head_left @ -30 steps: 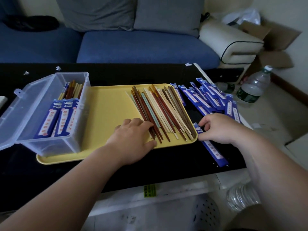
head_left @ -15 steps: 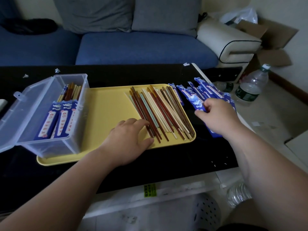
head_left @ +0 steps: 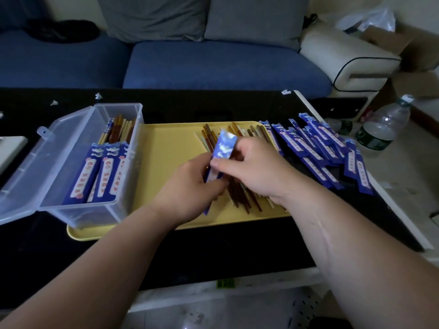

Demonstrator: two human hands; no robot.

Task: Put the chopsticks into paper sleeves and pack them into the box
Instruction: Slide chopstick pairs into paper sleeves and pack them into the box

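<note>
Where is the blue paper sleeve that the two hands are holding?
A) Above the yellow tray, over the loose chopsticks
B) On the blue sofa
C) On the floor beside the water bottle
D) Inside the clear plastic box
A: the left hand and the right hand grip the blue sleeve above the yellow tray, over the loose chopsticks.

Blue sofa [head_left: 213,65] behind black table [head_left: 213,252], dim light.

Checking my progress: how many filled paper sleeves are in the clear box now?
3 sleeves show, side by side at the near end of the box: left, middle, right. Others may be hidden behind them.
</note>
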